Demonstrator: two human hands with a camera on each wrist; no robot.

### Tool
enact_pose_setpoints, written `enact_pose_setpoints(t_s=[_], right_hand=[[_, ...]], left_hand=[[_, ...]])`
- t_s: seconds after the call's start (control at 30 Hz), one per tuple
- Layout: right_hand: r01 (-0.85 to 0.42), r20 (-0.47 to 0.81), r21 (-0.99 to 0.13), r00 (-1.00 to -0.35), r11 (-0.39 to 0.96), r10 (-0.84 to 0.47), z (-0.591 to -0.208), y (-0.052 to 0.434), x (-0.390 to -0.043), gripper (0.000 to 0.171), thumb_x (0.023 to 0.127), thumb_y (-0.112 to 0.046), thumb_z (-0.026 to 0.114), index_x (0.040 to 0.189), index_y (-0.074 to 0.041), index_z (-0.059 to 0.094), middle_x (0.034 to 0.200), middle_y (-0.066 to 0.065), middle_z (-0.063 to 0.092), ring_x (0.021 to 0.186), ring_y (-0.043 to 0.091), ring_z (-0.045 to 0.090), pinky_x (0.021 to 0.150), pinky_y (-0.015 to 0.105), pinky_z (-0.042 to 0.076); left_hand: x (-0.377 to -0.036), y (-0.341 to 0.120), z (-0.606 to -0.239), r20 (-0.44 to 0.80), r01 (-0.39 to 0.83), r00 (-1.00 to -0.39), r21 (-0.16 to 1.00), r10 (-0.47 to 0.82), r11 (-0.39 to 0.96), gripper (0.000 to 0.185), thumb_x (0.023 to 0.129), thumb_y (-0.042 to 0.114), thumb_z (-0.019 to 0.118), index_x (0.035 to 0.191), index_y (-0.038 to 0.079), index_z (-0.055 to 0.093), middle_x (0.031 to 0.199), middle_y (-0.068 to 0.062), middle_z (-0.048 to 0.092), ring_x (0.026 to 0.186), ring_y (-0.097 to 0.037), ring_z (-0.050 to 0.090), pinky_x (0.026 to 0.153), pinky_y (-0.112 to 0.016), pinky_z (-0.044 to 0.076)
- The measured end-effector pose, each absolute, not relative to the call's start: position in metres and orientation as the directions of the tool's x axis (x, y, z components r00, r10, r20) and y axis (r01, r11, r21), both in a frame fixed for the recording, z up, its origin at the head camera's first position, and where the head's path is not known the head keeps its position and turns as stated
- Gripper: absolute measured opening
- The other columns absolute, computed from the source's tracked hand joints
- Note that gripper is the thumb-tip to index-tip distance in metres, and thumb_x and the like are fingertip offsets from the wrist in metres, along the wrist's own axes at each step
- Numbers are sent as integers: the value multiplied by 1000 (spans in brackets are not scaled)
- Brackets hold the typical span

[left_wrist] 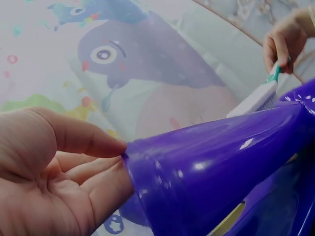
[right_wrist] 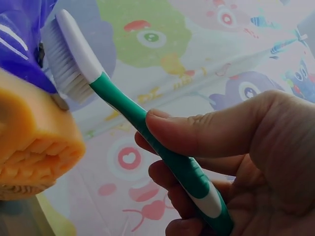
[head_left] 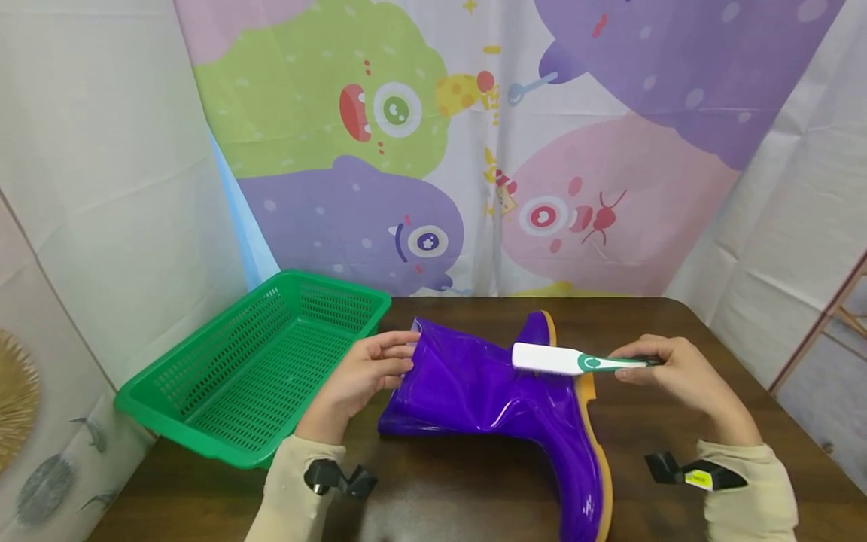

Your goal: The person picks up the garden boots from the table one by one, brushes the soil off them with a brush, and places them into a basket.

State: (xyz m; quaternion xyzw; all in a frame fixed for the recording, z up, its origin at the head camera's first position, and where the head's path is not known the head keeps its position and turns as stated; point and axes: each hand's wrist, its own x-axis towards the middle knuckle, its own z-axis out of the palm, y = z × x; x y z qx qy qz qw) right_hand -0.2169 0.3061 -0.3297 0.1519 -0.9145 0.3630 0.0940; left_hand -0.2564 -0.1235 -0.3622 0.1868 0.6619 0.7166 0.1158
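A glossy purple rain boot with a yellow-orange sole lies on its side, its shaft toward my left and its foot toward me. A second purple boot shows partly beneath and behind it, mostly hidden. My left hand pinches the top rim of the upper boot's shaft, thumb on the outer edge and fingers reaching into the opening. In my right hand is a brush with a white head and green-and-white handle. Its bristles face the boot near the heel.
To the left a green perforated plastic basket stands on the dark brown wooden table. A cartoon-printed curtain hangs along the table's far edge, with pale fabric on both sides.
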Motion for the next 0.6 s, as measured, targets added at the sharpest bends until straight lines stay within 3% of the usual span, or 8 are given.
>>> enact_pose_setpoints(t_s=[0.2, 0.33, 0.6], right_hand=[[-458, 375, -665, -888, 590, -266, -331, 307, -216, 18, 83, -5, 78, 101, -5, 77, 79, -2, 64, 72, 9, 51, 60, 25, 44], [-494, 366, -690, -868, 528, -334, -332, 305, -217, 19, 82, 0, 77, 100, -4, 77, 76, -1, 62, 70, 10, 49, 59, 26, 41], [-342, 259, -679, -940, 649, -224, -334, 316, -221, 21, 84, -8, 78, 103, 0, 75, 86, -3, 69, 77, 5, 56, 63, 25, 47]], left_hand=[[-256, -126, -363, 128, 11, -871, 970, 475, -242, 54, 89, -17, 50, 142, -17, 39, 100, 3, 71, 78, -7, 67, 66, -22, 56], [-256, -125, -362, 136, 1, -867, 962, 479, -273, 53, 89, -18, 49, 141, -16, 41, 100, 2, 72, 78, -7, 68, 66, -22, 56], [-256, -125, -363, 126, 2, -881, 965, 455, -264, 51, 89, -16, 53, 139, -14, 46, 98, 2, 72, 74, -7, 66, 65, -22, 56]])
